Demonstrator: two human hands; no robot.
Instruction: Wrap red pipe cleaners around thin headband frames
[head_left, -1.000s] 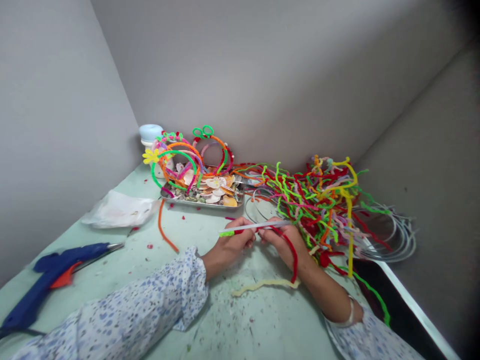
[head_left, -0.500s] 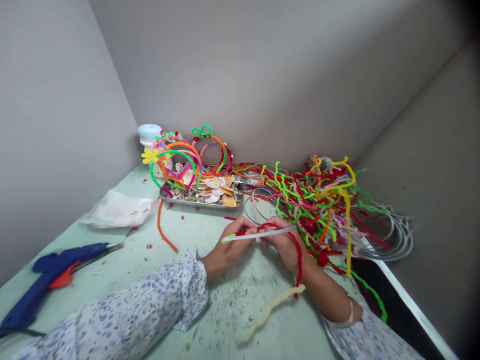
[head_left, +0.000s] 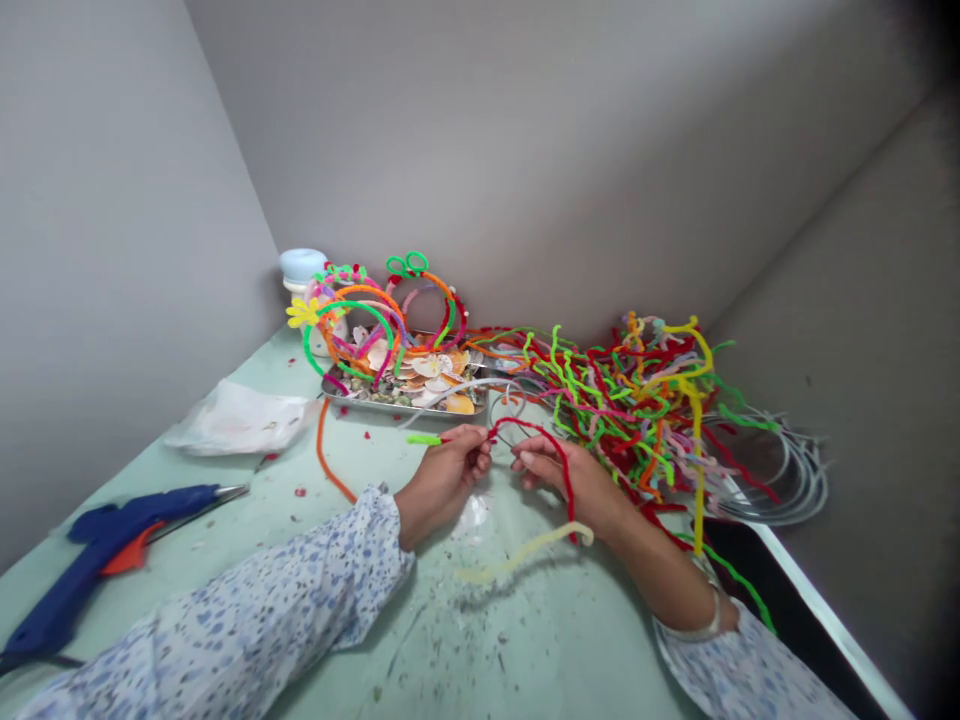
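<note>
My left hand (head_left: 442, 478) is closed in a pinch on a thin white headband (head_left: 465, 388) whose near tip is wrapped in green fuzz. My right hand (head_left: 559, 472) is closed on a red pipe cleaner (head_left: 553, 452) that arches from the headband over my fingers and joins a pale yellow pipe cleaner (head_left: 517, 555) hanging above the table. The two hands are a few centimetres apart.
A tangle of coloured pipe cleaners (head_left: 637, 395) lies right of my hands, beside bare white headbands (head_left: 795, 470). A metal tray (head_left: 405, 405) of shells with finished headbands (head_left: 375, 310) stands behind. A blue glue gun (head_left: 112, 525), a plastic bag (head_left: 236, 418) and an orange pipe cleaner (head_left: 326, 460) lie left.
The headband has swung from lying level across both hands to pointing away toward the tray. Both hands rose slightly, and the yellow pipe cleaner's loose end swung left.
</note>
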